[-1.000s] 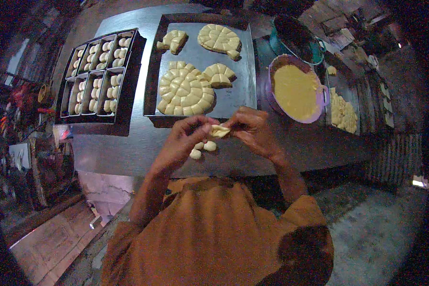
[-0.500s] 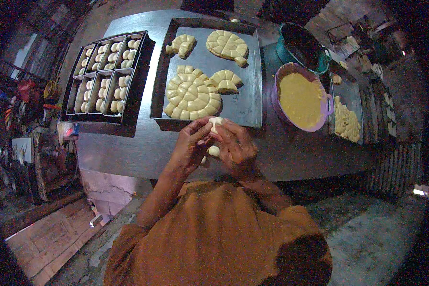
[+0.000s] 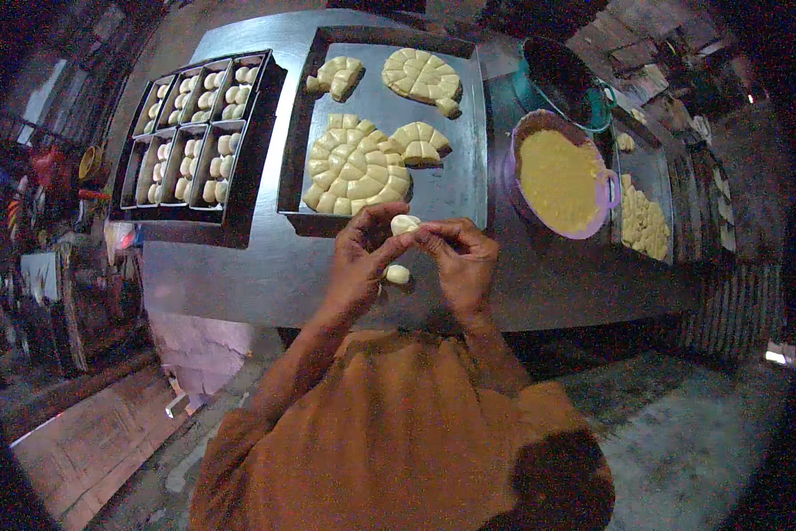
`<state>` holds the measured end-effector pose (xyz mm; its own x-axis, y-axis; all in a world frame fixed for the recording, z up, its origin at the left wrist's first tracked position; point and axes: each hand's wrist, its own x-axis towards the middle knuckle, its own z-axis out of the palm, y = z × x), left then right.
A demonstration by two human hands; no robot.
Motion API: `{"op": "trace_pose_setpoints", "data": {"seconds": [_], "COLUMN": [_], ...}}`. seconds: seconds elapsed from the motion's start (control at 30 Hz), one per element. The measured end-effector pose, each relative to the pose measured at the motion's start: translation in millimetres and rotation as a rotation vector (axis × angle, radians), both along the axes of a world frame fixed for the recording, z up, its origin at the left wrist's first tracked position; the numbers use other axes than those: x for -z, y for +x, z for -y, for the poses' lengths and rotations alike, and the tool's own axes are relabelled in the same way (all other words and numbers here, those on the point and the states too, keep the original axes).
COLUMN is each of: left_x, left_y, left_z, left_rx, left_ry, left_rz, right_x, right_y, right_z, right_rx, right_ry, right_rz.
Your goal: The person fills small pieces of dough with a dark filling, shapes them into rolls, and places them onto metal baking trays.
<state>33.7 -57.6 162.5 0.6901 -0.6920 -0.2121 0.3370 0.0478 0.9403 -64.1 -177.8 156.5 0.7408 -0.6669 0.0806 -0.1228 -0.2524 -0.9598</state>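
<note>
Between my two hands, just in front of the large tray's near edge, is a small piece of pale dough. My left hand grips its left side, thumb and fingers curled round it. The fingertips of my right hand pinch its right side. Below them a second dough ball lies on the metal table, between my wrists. Ahead is a large metal baking tray with dough pieces set together in a turtle-like shape and smaller groups beside it.
At the left stands a dark frame of bread tins holding dough balls. Right of the large tray are a purple basin with a yellow mixture and a teal tub. Another tray beyond holds cut dough. The metal table's front edge runs before me.
My right hand has drawn a little to the right, its fingers now pinching the dough's edge. More of the dough piece shows between the hands. The view has shifted slightly.
</note>
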Motion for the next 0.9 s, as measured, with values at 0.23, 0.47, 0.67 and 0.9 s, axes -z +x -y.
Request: {"op": "trace_pose_setpoints", "data": {"seconds": [0.23,0.47,0.67,0.9], "left_x": [8.4,12.9,11.2,26.9], "left_y": [6.4,4.1,3.3,4.0], "left_z": [-1.6,-11.2,-21.1,-24.7], "left_rx": [-0.071,0.111,0.146,0.199], "left_ry": [-0.066,0.104,0.053,0.134], "left_rz": [-0.223,0.182,0.248,0.143], "right_x": [-14.8,-3.9,-6.9,-13.4], "right_y": [-0.7,-2.9,3.8,2.7], "right_z": [-4.3,19.6,11.8,17.4], "right_rx": [-0.220,-0.366,-0.237,-0.410], "right_ry": [-0.566,-0.944,-0.521,-0.172], "right_rz": [0.150,0.090,-0.013,-0.224]}}
